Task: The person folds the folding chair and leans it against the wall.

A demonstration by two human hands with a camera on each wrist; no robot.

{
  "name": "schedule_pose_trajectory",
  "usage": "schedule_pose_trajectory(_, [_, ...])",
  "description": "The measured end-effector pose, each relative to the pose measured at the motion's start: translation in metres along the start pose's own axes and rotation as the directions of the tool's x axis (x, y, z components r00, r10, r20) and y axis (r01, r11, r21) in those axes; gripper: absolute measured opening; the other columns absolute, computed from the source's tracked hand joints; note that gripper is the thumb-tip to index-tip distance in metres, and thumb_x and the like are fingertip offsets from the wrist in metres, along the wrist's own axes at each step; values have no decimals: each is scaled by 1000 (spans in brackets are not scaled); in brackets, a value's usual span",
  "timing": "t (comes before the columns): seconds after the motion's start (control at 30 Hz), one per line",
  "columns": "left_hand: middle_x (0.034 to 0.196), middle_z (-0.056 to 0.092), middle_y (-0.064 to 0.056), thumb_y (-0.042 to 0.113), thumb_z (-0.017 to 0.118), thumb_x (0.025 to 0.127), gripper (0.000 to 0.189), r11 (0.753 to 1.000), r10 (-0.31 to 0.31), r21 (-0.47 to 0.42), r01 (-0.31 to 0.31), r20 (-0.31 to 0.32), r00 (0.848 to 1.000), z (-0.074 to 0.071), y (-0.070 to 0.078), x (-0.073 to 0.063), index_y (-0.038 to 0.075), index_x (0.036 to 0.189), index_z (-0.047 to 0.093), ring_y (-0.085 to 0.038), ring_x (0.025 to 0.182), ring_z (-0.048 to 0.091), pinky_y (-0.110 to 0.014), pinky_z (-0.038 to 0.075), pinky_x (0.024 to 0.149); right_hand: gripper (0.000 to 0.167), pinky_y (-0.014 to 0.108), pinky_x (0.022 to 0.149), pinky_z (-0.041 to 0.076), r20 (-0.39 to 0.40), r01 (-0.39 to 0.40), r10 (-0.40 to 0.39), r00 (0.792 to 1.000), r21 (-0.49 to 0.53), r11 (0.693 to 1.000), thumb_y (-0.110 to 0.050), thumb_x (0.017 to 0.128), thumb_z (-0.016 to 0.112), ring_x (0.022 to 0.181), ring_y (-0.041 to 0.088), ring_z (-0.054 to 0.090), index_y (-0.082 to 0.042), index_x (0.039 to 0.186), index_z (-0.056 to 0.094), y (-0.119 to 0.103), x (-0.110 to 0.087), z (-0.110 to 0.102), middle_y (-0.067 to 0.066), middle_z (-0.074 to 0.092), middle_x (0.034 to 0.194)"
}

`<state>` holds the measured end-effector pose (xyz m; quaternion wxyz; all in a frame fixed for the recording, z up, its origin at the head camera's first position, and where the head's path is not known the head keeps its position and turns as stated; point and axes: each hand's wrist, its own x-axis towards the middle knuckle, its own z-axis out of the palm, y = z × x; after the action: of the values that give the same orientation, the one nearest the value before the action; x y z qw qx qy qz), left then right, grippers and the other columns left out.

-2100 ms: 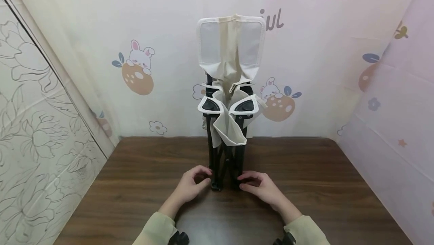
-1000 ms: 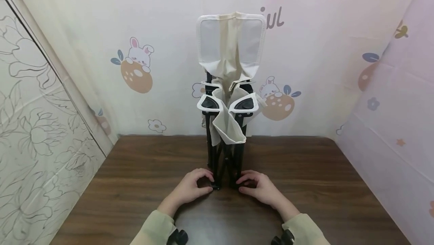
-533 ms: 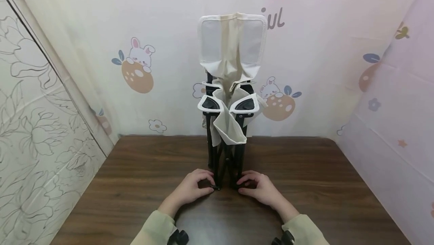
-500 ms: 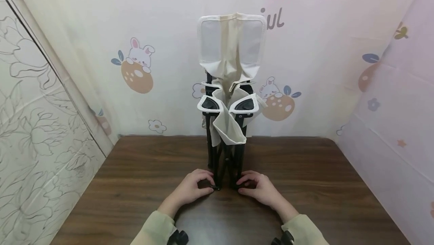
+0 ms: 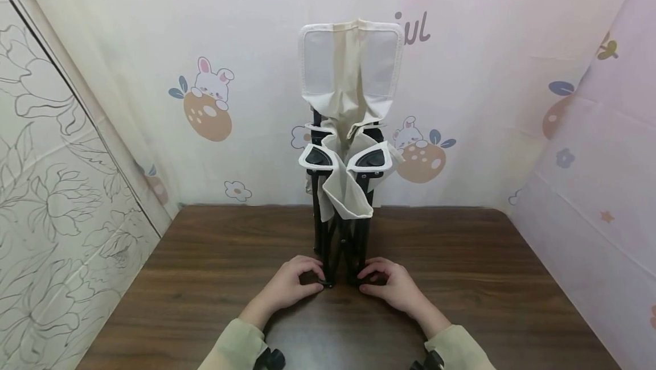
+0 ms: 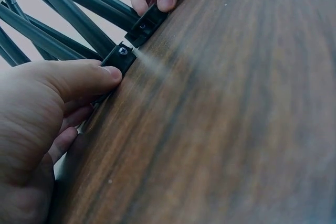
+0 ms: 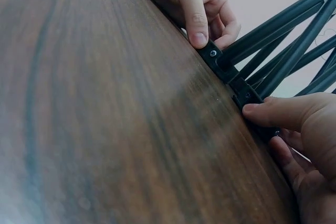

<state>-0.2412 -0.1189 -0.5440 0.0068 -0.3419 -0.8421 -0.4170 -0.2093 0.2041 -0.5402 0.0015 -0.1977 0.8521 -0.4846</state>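
A small folding chair (image 5: 319, 65) stands folded and upright on the wooden table in the head view. Its seat cloth is beige and white, over black crossed legs (image 5: 361, 239). My left hand (image 5: 287, 286) pinches the black foot (image 6: 119, 59) at the near left leg, thumb in front and fingers behind. On the other side, my right hand (image 5: 398, 289) grips the matching foot (image 7: 248, 93) with its thumb on the near face. The two feet sit close together, low on the tabletop. The chair's rear feet are mostly hidden behind the front legs.
The dark wood table (image 5: 205, 324) spreads out to both sides and in front of the chair. Behind it hangs a pale curtain (image 5: 266, 102) printed with rabbits and fruit. A flower-patterned panel (image 5: 61, 205) flanks the left side, and more cloth (image 5: 589, 205) hangs at right.
About two seconds ago the left fingertips were slightly farther from the left foot; the left hand has since come in against it. Over the last second both hands and the chair look still.
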Motion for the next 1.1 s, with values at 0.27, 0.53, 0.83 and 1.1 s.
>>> schedule_pose_trajectory(0.27, [131, 75, 1, 13, 89, 92, 19, 1000, -11, -3, 11, -2, 1000, 0, -1, 0, 25, 102, 77, -22, 128, 66, -51, 51, 112, 17, 30, 90, 62, -8, 1, -2, 1000, -4, 1000, -15, 90, 91, 109, 20, 73, -18, 106, 83, -1, 1, 1, 17, 70, 136])
schedule_pose_trajectory(0.53, [131, 75, 2, 14, 89, 93, 19, 1000, -15, 0, 15, -1, 1000, 1, -3, -1, 26, 102, 77, -21, 128, 66, -51, 51, 112, 17, 30, 89, 63, -6, 1, -1, 1000, -19, 1000, -16, 91, 91, 107, 21, 74, -17, 105, 83, -2, 1, 2, 18, 70, 135])
schedule_pose_trajectory(0.83, [132, 75, 2, 14, 88, 94, 18, 1000, -31, -1, 31, 0, 1000, 0, -3, -2, 27, 102, 77, -21, 128, 65, -53, 51, 113, 16, 30, 89, 63, -10, 23, -23, 1000, -19, 1000, -16, 91, 90, 113, 26, 73, -18, 105, 83, -2, 2, 3, 16, 71, 133])
schedule_pose_trajectory(1.1, [131, 76, 2, 15, 88, 94, 16, 1000, -9, 11, 9, 4, 1000, 0, -2, 0, 23, 104, 78, -21, 128, 66, -50, 53, 111, 15, 30, 89, 63, -12, -11, 11, 1000, -35, 999, -19, 93, 90, 109, 24, 75, -23, 105, 83, -2, 1, 2, 18, 69, 139])
